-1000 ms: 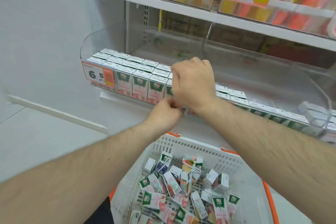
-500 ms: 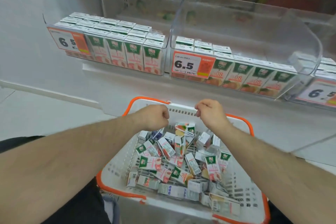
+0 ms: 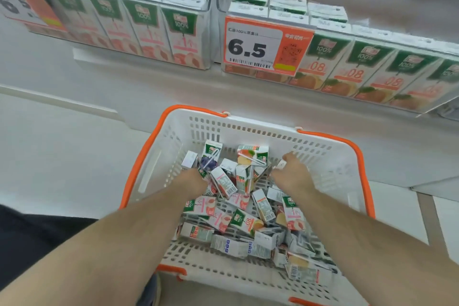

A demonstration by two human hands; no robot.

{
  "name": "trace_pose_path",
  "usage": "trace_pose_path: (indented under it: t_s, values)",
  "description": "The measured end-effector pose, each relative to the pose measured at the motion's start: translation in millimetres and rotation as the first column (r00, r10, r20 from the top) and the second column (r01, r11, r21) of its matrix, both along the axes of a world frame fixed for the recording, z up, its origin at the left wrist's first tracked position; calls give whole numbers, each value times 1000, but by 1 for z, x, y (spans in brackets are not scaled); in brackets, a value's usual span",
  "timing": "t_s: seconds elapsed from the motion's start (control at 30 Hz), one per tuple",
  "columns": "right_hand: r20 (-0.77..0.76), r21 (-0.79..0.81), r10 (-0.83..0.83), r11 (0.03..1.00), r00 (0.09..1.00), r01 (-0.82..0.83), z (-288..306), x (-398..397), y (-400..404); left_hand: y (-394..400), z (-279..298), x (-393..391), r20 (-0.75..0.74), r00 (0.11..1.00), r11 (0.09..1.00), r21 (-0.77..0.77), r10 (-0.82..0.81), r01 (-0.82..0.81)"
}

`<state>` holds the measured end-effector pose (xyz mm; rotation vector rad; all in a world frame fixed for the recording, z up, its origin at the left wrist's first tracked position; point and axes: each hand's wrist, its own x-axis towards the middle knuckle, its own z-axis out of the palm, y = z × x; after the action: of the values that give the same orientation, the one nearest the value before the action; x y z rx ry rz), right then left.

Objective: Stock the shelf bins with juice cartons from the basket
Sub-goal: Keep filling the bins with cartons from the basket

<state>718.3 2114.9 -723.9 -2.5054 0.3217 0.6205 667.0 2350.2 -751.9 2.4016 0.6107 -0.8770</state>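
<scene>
White basket (image 3: 330, 171) holds jumbled juice cartons (image 3: 224, 182), long axes pointing every way.

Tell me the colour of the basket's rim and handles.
Orange, on a white slotted basket; seen clearly in the head view.

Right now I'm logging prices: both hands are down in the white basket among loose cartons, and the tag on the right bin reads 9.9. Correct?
Not quite. The head view shows the price tag reading 6.5, not 9.9. Both hands, left hand and right hand, are in the basket among cartons.
</scene>
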Motion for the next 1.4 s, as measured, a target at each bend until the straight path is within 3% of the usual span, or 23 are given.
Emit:
trace_pose_path:
  t_s: [0.13,0.23,0.37,0.47,0.6,0.7,0.87,0.97,1.03,1.2,1.4]
  values:
    - [57,-31,36,999,998,-34,-13,-3,16,-9,-26,-4,-31,983,983,34,180,-179]
    - [-32,51,-220,974,975,222,-16,7,39,-14,-40,-10,-123,954,962,42,273,-270]
    - [-304,146,-324,914,896,380,-24,25,63,-19,-56,-14,-195,964,982,86,180,-166]
    - [-461,269,-386,797,799,541,-28,34,69,-20,-62,-17,-178,971,987,66,158,-149]
    - [-526,353,-393,706,754,614,-31,43,66,-11,-59,-15,-128,983,989,80,132,-122]
    - [-535,399,-386,668,752,627,-25,39,63,-2,-47,-12,-155,983,990,-74,104,-116]
    - [-248,394,-357,812,901,430,0,16,57,1,5,4,-156,972,925,-312,176,-218]
    - [-66,341,-217,912,974,226,30,6,45,-6,48,17,-109,948,850,-421,299,-317]
    - [9,340,-99,936,995,90,55,3,38,-8,75,26,-92,953,819,-492,288,-295]
    - [210,259,182,937,961,-234,135,-1,23,0,150,38,-101,966,738,-628,237,-247]
    - [393,292,358,825,847,-484,216,-17,11,2,239,37,96,984,792,-607,152,-63]
